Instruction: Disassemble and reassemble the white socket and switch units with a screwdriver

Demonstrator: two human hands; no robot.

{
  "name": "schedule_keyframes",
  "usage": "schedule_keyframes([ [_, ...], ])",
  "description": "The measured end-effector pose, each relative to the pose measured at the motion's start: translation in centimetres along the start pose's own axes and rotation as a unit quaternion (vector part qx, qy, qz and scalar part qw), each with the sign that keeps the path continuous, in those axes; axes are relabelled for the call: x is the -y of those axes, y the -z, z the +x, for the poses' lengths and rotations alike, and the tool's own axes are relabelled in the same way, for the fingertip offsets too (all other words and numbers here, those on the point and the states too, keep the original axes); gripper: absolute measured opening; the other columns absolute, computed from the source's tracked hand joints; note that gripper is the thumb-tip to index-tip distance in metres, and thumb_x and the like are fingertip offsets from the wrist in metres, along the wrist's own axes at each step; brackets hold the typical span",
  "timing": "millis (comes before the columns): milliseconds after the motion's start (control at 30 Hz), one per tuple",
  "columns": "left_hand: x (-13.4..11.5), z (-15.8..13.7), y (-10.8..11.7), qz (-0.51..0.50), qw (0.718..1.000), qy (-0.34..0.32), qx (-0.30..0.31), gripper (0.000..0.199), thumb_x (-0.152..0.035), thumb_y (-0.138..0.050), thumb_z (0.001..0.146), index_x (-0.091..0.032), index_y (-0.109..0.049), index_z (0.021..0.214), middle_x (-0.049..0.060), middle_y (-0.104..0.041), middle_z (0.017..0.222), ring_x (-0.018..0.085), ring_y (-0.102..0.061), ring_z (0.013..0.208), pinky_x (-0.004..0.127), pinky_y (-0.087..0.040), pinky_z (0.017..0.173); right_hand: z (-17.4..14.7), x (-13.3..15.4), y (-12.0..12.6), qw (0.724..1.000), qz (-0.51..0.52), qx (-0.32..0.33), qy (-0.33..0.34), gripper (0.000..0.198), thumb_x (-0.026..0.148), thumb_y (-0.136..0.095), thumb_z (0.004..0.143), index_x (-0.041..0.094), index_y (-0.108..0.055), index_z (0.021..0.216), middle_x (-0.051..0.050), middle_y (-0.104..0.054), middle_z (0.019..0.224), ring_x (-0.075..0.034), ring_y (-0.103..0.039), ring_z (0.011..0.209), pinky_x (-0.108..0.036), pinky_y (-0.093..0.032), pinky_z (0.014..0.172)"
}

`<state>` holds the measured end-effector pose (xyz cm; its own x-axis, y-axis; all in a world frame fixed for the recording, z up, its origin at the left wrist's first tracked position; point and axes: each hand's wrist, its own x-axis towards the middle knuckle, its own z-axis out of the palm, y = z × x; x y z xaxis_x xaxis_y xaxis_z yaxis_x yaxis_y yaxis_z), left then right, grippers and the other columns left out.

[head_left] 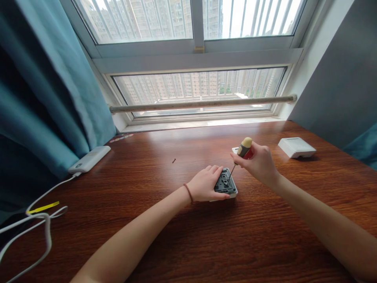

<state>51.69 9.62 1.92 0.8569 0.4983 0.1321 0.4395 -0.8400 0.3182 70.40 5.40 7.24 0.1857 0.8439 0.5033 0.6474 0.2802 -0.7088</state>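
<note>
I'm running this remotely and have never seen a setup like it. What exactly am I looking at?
There's no machine here: these are a person's two bare hands, seen from one camera worn on the head, looking forward and down at a wooden table beside a window. The left hand grips a white-edged device. The right hand holds a screwdriver, its tip at the device's dark face. Also on the table: a tiny piece, perhaps a screw, a white box to the right, and a long white block to the left.
</note>
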Motion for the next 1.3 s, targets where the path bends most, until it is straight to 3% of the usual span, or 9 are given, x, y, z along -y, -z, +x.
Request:
schedule_keyframes([
  [167,0.1,0.0,-0.1,-0.001,1.000,0.000,0.000,0.084,-0.066,-0.056,0.068,-0.014,-0.034,0.130,0.014,-0.048,0.122,0.030,-0.047,0.109,0.043,-0.037,0.098,0.6,0.1,0.5,0.970,0.191,0.135,-0.072,0.035,0.034,-0.069,0.068,0.017,-0.055,0.096,-0.001,-0.064,0.065,-0.010,-0.054,0.040,-0.022,-0.044,0.036],
  [333,0.2,0.0,-0.2,-0.005,1.000,0.001,-0.001,0.085,-0.066,-0.056,0.067,-0.015,-0.033,0.131,0.014,-0.048,0.122,0.030,-0.047,0.109,0.043,-0.037,0.098,1.6,0.5,2.7,0.916,0.248,0.282,-0.140,0.045,0.030,-0.072,0.065,0.017,-0.054,0.104,-0.007,-0.068,0.083,-0.017,-0.066,0.062,-0.033,-0.056,0.059],
  [500,0.1,0.0,-0.2,-0.012,1.000,0.000,-0.005,0.083,-0.064,-0.058,0.067,-0.016,-0.034,0.130,0.014,-0.048,0.121,0.030,-0.047,0.109,0.043,-0.036,0.098,0.7,0.1,1.4,0.990,0.036,0.132,-0.034,0.023,0.037,-0.070,0.065,0.015,-0.063,0.068,-0.001,-0.061,0.058,-0.016,-0.059,0.054,-0.030,-0.048,0.052],
  [600,0.2,0.0,-0.2,-0.012,1.000,-0.002,-0.006,0.083,-0.065,-0.057,0.067,-0.016,-0.034,0.130,0.014,-0.048,0.121,0.030,-0.047,0.109,0.043,-0.037,0.098,0.2,-0.3,0.2,0.998,0.000,0.070,0.001,0.026,0.039,-0.068,0.068,0.014,-0.063,0.062,-0.002,-0.060,0.057,-0.016,-0.057,0.056,-0.028,-0.045,0.051],
  [800,0.2,0.0,-0.2,-0.009,1.000,-0.002,-0.005,0.084,-0.066,-0.056,0.067,-0.015,-0.033,0.131,0.014,-0.048,0.122,0.030,-0.047,0.109,0.043,-0.037,0.098,1.1,0.3,1.3,0.940,0.232,0.217,-0.124,0.048,0.033,-0.072,0.066,0.017,-0.055,0.108,-0.007,-0.068,0.086,-0.011,-0.058,0.049,-0.024,-0.047,0.042],
  [1000,0.2,0.0,-0.2,-0.012,1.000,0.001,-0.005,0.083,-0.065,-0.058,0.067,-0.016,-0.034,0.130,0.014,-0.048,0.122,0.030,-0.047,0.109,0.043,-0.037,0.097,1.8,1.1,3.3,0.900,0.269,0.309,-0.149,0.040,0.032,-0.072,0.066,0.016,-0.056,0.098,-0.011,-0.066,0.098,-0.017,-0.067,0.062,-0.028,-0.056,0.053],
  [1100,0.2,0.0,-0.2,-0.010,1.000,-0.003,-0.007,0.084,-0.065,-0.058,0.067,-0.016,-0.033,0.131,0.014,-0.048,0.122,0.030,-0.046,0.110,0.043,-0.037,0.098,1.2,1.2,2.6,0.938,0.192,0.261,-0.123,0.028,0.033,-0.074,0.062,0.015,-0.055,0.075,-0.004,-0.067,0.071,-0.012,-0.061,0.047,-0.023,-0.048,0.041],
  [1200,0.2,0.0,-0.2,-0.008,1.000,-0.005,-0.008,0.083,-0.065,-0.057,0.067,-0.015,-0.034,0.130,0.014,-0.048,0.122,0.030,-0.047,0.109,0.042,-0.037,0.098,0.4,1.0,1.0,0.993,0.048,0.095,-0.056,0.030,0.033,-0.072,0.063,0.018,-0.046,0.059,0.003,-0.055,0.049,-0.011,-0.053,0.041,-0.021,-0.040,0.039],
  [1300,0.2,0.0,-0.3,-0.006,1.000,-0.001,-0.009,0.083,-0.065,-0.057,0.067,-0.015,-0.035,0.130,0.014,-0.048,0.121,0.030,-0.047,0.108,0.043,-0.037,0.097,0.1,0.4,0.0,0.999,0.033,0.020,-0.036,0.026,0.035,-0.069,0.067,0.018,-0.049,0.063,0.004,-0.053,0.048,-0.010,-0.051,0.039,-0.022,-0.039,0.039],
])
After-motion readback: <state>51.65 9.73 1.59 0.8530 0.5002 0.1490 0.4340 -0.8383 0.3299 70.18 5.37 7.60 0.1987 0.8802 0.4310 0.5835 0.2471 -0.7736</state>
